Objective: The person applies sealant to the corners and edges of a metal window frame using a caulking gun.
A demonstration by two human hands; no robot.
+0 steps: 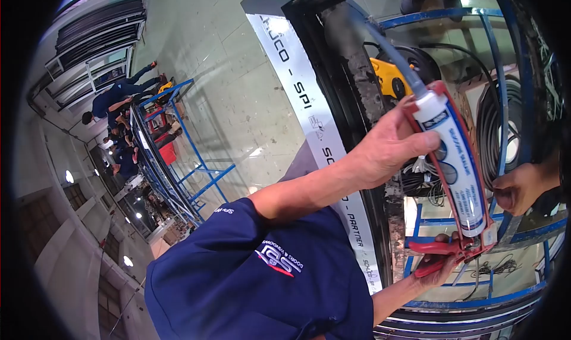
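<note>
A white sealant cartridge [455, 167] sits in a red caulking gun [429, 246], slanting across the right half of the view. My left hand [392, 147] is closed round the front of the gun, with the thumb on the cartridge. Behind the red handle and trigger, my right hand [439, 271] is wrapped round the grip, partly hidden. The long grey nozzle [389, 49] runs toward a black frame [339, 111], where its tip is blurred. White printed film [297, 81] covers the frame's outer side.
Another bare hand [520, 188] enters at right; whether it is a co-worker's or a reflection is unclear. Beyond the frame are coiled black cables [491, 117], a yellow tool [389, 78] and blue metal racks [488, 34]. Several people [122, 99] are near a blue stand [199, 167] at left.
</note>
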